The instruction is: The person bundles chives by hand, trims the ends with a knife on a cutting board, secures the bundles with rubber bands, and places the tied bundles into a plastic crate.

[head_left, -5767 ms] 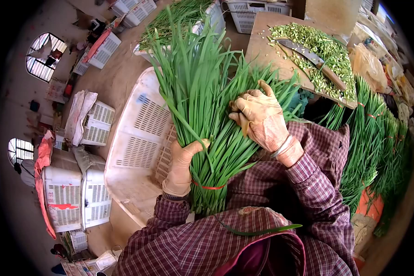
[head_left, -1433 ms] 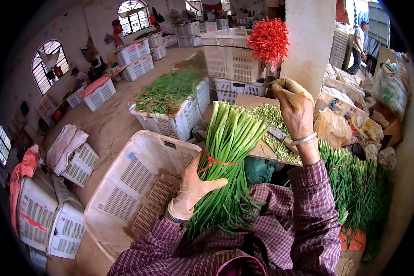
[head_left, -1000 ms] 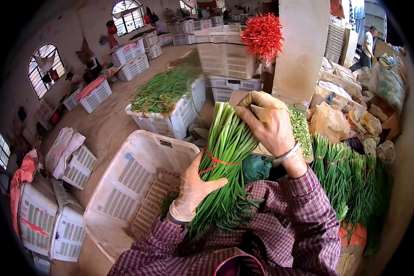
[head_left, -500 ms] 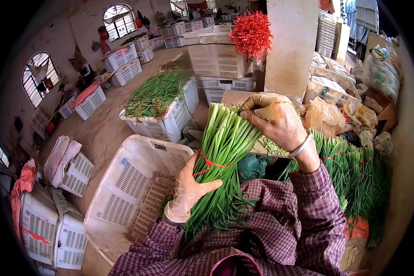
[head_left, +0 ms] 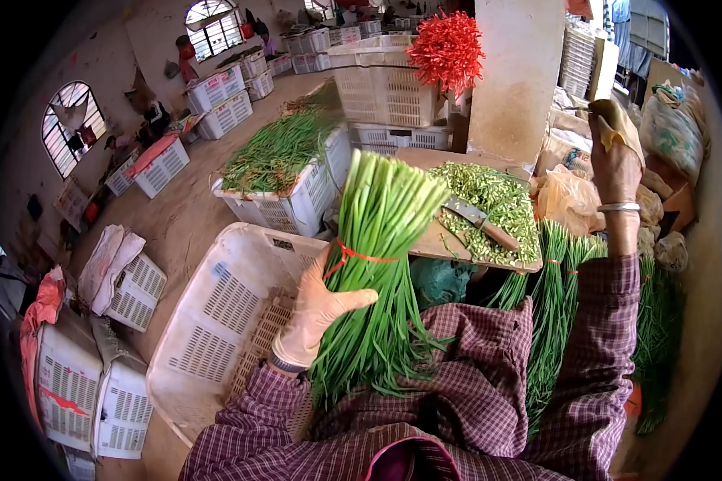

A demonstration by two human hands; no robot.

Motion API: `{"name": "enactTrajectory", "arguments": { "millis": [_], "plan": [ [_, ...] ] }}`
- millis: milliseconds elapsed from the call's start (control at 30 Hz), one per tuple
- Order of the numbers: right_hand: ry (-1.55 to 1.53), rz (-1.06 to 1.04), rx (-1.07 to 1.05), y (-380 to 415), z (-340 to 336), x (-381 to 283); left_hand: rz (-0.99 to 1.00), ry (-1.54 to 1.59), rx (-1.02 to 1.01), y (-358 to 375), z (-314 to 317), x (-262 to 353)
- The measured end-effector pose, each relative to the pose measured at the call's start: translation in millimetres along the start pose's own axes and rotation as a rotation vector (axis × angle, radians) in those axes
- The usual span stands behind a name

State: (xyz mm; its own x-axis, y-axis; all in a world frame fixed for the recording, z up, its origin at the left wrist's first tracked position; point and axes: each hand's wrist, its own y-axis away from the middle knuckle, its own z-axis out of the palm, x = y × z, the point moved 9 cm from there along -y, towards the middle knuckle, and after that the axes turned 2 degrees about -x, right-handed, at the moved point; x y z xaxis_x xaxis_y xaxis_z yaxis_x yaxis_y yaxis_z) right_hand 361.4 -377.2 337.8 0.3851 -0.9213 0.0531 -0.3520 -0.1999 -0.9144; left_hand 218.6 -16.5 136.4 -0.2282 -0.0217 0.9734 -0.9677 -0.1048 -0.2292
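My gloved left hand (head_left: 321, 309) grips a green stalk bundle (head_left: 377, 240) near the red tie (head_left: 349, 256) round its middle. The pale cut ends point up and away, and the leaves hang over my lap. Raised at the right, my right hand (head_left: 616, 156) is apart from the bundle; its fingers are too unclear to read. A knife (head_left: 481, 220) with a wooden handle rests on the wooden board (head_left: 433, 242), among chopped stalk pieces (head_left: 497, 188).
An open white crate (head_left: 208, 321) stands left of my lap. Beyond it, another crate (head_left: 273, 212) carries loose greens. Red ties (head_left: 448, 52) hang ahead near a pillar (head_left: 509, 72). More tied bundles (head_left: 549, 321) lie at the right, below plastic bags (head_left: 569, 196).
My right hand has left the bundle's cut ends and moved right and up. The knife and chopped pieces now show fully. The bundle stays in my left hand, slightly shifted left.
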Motion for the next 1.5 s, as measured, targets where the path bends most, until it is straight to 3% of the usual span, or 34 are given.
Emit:
{"name": "enactTrajectory", "arguments": {
  "millis": [67,133,167,233,267,400,500,567,667,700,767,800,900,967,1000,1033,1067,1100,1167,1200,1267,1333,1367,1500],
  "plan": [
    [-0.29,0.072,-0.121,19.3,7.4,10.4,0.042,0.008,0.041,-8.7,-9.2,18.4],
    [-0.714,0.281,-0.688,63.7,47.0,-15.8,0.166,-0.069,0.065,-22.1,-16.3,40.6],
    [-1.005,0.398,-0.811,91.5,52.5,-48.6,0.256,-0.175,0.08,-28.0,-17.6,54.8],
    [-1.583,0.443,-1.29,148.1,64.9,-121.0,0.442,-0.505,0.149,-27.7,-12.1,92.1],
    [-1.808,0.501,-1.395,169.2,67.4,-147.6,0.599,-0.578,0.112,-33.2,-7.2,99.6],
    [-2.476,0.268,-1.556,199.8,55.3,-217.8,1.104,-0.78,-0.004,-12.7,38.9,148.6],
    [-2.651,0.462,-1.583,224.8,64.4,-238.3,1.174,-1.043,-0.049,-5.9,56.8,123.6],
    [-2.695,0.747,-1.516,242.7,77.2,-244.6,1.228,-1.177,0.001,0.0,58.1,107.7],
    [-2.687,1.177,-1.331,267.9,97.7,-245.8,1.132,-1.201,0.044,-4.5,45.9,81.0],
    [-2.677,1.288,-1.261,276.9,104.7,-243.9,1.029,-1.223,-0.079,-9.4,39.2,68.5],
    [-2.66,1.41,-1.195,282.9,110.0,-243.2,0.897,-1.38,-0.065,-23.3,13.7,43.8],
    [-2.488,1.291,-1.172,252.6,87.9,-245.5,0.697,-1.388,-0.035,-27.2,-7.4,34.3],
    [-2.508,1.481,-1.201,271.0,94.5,-252.4,0.314,-1.239,0.057,-24.0,-96.5,-0.2],
    [-2.301,1.402,-1.2,277.4,100.2,-246.1,-0.033,-0.945,0.207,-9.8,-168.6,-25.9],
    [-2.176,1.385,-1.191,285.6,107.4,-242.2,-0.184,-0.666,0.17,-3.7,-193.4,-43.4],
    [-2.073,1.26,-1.129,280.1,111.3,-241.5,-0.319,-0.473,0.025,4.3,-182.3,-46.5],
    [-2.01,1.262,-1.162,285.5,116.5,-245.6,-0.447,-0.273,-0.112,17.2,-167.9,-43.0],
    [-1.979,1.231,-1.132,286.1,120.2,-250.1,-0.458,-0.268,-0.098,24.8,-160.9,-37.7],
    [-1.889,1.18,-1.119,299.0,131.3,-261.5,-0.474,0.094,-0.423,45.1,-93.3,-39.2],
    [-1.917,1.067,-1.251,288.0,121.0,-278.0,-0.486,0.079,-0.425,47.1,-77.4,-48.7],
    [-1.935,0.992,-1.285,286.5,112.5,-301.3,-0.407,0.248,-0.447,42.7,-46.3,-47.8],
    [-1.84,0.852,-1.286,286.6,105.0,-316.6,-0.616,0.501,-0.355,55.5,-39.2,-64.9],
    [-1.806,0.772,-1.384,293.6,108.9,-323.9,-0.609,0.554,-0.21,56.5,-48.8,-87.0],
    [-1.792,0.65,-1.514,282.1,106.8,-352.4,-0.659,0.691,-0.144,68.5,-59.7,-89.0]
  ]
}}
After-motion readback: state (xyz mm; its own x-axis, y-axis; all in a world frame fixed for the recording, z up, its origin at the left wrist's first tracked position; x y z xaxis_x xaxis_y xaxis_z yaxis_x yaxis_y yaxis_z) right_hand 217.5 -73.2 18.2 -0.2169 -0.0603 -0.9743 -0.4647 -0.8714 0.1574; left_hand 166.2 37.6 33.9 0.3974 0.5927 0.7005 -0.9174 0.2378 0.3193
